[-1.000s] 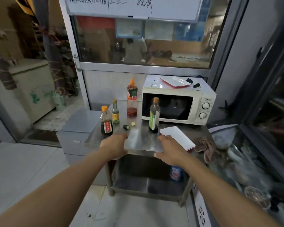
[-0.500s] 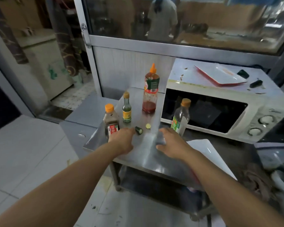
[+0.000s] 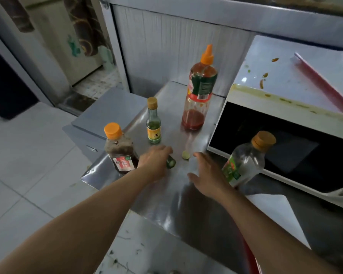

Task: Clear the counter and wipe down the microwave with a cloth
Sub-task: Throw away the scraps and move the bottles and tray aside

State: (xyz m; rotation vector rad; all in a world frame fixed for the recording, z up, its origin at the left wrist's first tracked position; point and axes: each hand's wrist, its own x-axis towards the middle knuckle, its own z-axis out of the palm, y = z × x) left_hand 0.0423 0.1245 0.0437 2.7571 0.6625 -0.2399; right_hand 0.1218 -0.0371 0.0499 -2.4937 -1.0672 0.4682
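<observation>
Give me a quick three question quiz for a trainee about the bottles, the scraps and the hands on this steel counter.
1. How many bottles stand on the counter?
2. True or false: the tall sauce bottle is full to the neck.
3. Which hand reaches the dark green scrap? A left hand B right hand C neither

Key
1. Four: tall sauce bottle, small green bottle, dark sauce bottle, clear bottle.
2. False; red sauce only fills its bottom.
3. A; the pale slice lies untouched between the hands.

Both bare forearms reach forward side by side. The left hand (image 3: 153, 162) curls palm-down; the right hand (image 3: 207, 175) spreads, fingers relaxed.
</observation>
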